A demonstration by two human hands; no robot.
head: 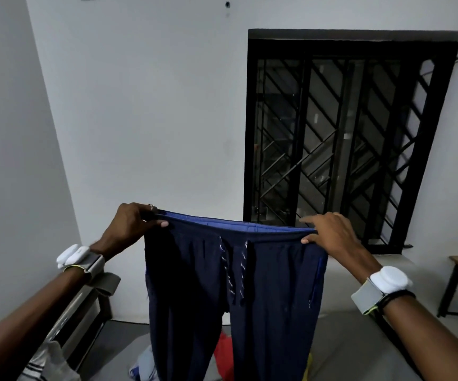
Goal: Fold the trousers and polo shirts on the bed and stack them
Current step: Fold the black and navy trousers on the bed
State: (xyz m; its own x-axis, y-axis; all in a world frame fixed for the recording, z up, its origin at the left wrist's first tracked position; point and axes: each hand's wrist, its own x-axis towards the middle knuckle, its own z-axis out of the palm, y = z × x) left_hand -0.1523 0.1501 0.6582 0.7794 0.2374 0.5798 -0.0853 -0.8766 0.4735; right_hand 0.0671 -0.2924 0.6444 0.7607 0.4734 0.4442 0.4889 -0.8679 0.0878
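Navy trousers (271, 312) hang in the air above the grey bed (359, 353), their legs dangling from the stretched waistband. The left hand (131, 225) pinches the waistband's left end and the right hand (329, 233) pinches its right end. Two speckled drawstrings (228, 270) hang between the grips.

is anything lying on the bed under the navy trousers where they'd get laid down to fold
Yes. A red garment, a pale blue garment and a yellow cloth lie on the bed right beneath the hanging navy trousers.
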